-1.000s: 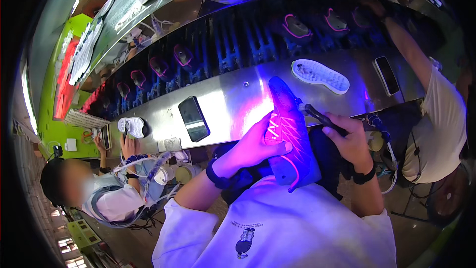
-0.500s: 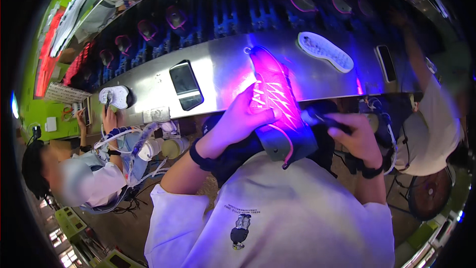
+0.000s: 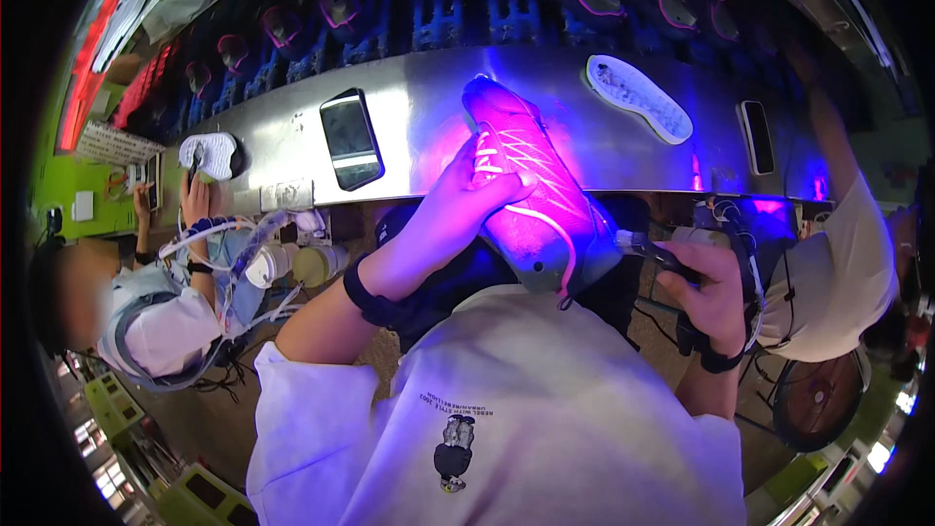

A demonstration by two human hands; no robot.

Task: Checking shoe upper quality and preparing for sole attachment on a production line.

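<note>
A laced shoe upper [image 3: 545,190] on a last, glowing pink and violet under ultraviolet light, is tilted against the bench edge with its toe pointing away over the bench. My left hand [image 3: 477,197] is closed around its left side, thumb across the lacing. A pink cord hangs along the near end of the shoe upper. In my right hand [image 3: 709,294] I grip a dark-handled brush [image 3: 670,258]. Its pale tip is close to the shoe's right side near the heel; whether they touch, I cannot tell.
On the metal bench [image 3: 282,161] lie a white shoe sole [image 3: 638,97], a phone [image 3: 352,139] and another phone [image 3: 757,136]. Behind runs a dark rack [image 3: 438,15] carrying several pink-edged shoe parts. A person [image 3: 156,302] at left handles a white sole [image 3: 208,155]; another person [image 3: 838,263] sits at right.
My right hand and the brush have shifted toward me and toward the shoe's heel. The brush was blurred before and is clearer now. My left hand keeps its hold.
</note>
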